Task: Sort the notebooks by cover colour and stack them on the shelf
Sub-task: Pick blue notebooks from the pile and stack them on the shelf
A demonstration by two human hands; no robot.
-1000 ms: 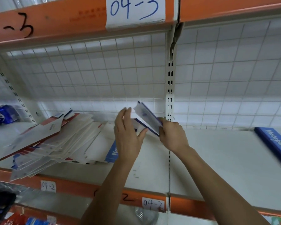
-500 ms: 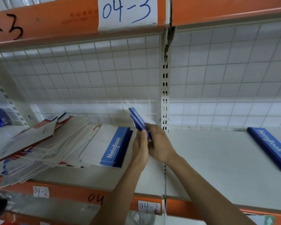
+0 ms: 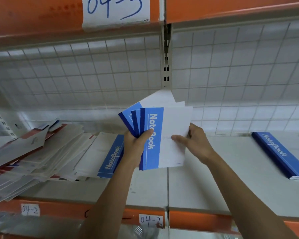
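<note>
A fanned bunch of blue-and-white notebooks is raised in front of me, covers facing the camera, above the white shelf board. My left hand grips the bunch at its blue spine edge, thumb across the front cover. My right hand holds the white right edge, thumb on the cover. A messy heap of notebooks with red and blue covers lies on the shelf at left, a blue one at its right end. A neat blue stack lies at the far right.
An orange beam with a "04-3" label runs overhead. The shelf's orange front edge carries "04-2" labels. A slotted upright post and white wire grid form the back wall. Bare shelf board lies between the heap and the blue stack.
The bunch was held edge-on near the post; now it is turned cover-forward and fanned out. My left hand has taken hold of its spine edge, and the view has moved closer.
</note>
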